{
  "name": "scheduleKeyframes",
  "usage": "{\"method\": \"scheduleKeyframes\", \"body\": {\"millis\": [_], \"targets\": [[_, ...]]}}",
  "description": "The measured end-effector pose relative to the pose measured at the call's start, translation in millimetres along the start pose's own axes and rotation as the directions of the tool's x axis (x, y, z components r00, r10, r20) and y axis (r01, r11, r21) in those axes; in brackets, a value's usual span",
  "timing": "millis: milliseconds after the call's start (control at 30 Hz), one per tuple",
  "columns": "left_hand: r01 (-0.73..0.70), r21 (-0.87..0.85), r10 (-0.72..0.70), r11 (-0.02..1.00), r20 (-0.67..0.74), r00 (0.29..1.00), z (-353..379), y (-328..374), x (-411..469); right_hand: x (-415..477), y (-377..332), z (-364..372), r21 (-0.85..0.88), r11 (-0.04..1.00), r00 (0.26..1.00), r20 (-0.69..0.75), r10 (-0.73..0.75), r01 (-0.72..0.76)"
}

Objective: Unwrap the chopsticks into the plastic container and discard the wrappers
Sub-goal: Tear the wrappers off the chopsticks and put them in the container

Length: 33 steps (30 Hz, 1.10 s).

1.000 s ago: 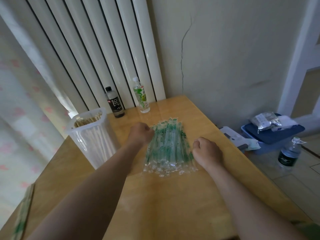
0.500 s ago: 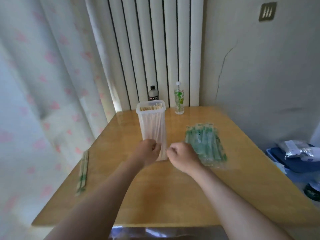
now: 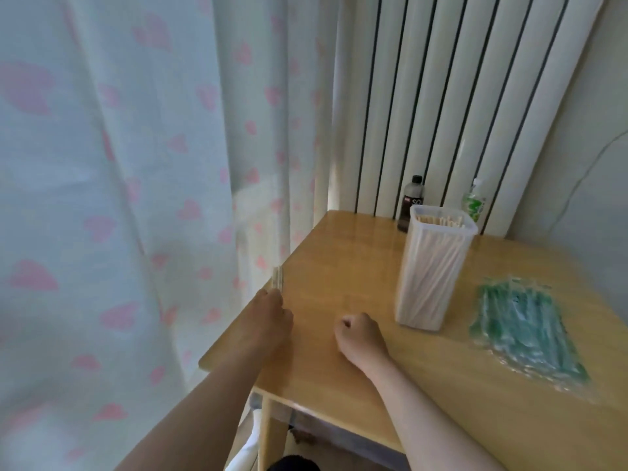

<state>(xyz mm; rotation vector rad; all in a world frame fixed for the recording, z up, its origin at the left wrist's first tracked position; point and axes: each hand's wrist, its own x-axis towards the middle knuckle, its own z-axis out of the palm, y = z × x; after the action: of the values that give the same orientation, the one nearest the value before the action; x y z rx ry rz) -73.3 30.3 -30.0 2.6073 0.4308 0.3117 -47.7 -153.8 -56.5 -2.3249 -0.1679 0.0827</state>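
At the table's left edge, most of a wrapped pair of chopsticks [image 3: 278,279] is hidden under the left hand [image 3: 268,317]; only its far tip shows, blurred, lying right along the edge. The fingertips of that hand cover the pair's near end, but from here I cannot tell whether they pinch it or merely rest on it. The right hand [image 3: 360,338] sits on the table [image 3: 326,266] near the front edge, just right of the left one, knuckles up and fingers curled into a fist with nothing showing in it. Further toward the back edge stands the plastic container [image 3: 431,277], upright and packed with bare chopsticks [image 3: 440,219], well apart from both hands. To its right, toward the right edge, lies the pile of wrapped chopsticks [image 3: 523,331], a smear of green print under clear film. Behind the container at the back edge, a dark bottle [image 3: 412,202] and a green-labelled bottle [image 3: 473,203] are partly hidden by its rim.
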Motion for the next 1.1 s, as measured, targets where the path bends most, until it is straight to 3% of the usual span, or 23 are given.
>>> {"method": "scheduleKeyframes", "body": {"millis": [333, 633, 767, 967, 1100], "targets": [[0.296, -0.160, -0.275, 0.942, 0.142, 0.951, -1.2, -18.6, 29.1, 6.6, 8.9, 8.6, -0.016, 1.000, 0.999, -0.047, 0.018, -0.018], [0.160, 0.050, -0.166, 0.986, 0.147, 0.975, -4.5, -12.6, 36.0, -1.4, 5.4, 7.7, 0.001, 1.000, 0.999, -0.049, 0.023, -0.023], [0.133, 0.069, -0.143, 0.989, 0.164, 0.976, -1.7, -10.7, 42.7, -5.7, 3.7, 5.3, 0.004, 1.000, 0.999, -0.052, -0.003, 0.003], [0.289, -0.092, -0.261, 0.953, 0.238, 0.936, -1.3, -17.7, 52.0, -3.9, 3.1, 3.8, 0.031, 1.000, 0.998, -0.062, 0.001, 0.000], [0.429, -0.281, -0.344, 0.859, 0.305, 0.888, -6.4, -16.0, 54.6, -2.1, 4.6, 2.4, 0.039, 0.999, 0.997, -0.062, 0.034, -0.031]]}}
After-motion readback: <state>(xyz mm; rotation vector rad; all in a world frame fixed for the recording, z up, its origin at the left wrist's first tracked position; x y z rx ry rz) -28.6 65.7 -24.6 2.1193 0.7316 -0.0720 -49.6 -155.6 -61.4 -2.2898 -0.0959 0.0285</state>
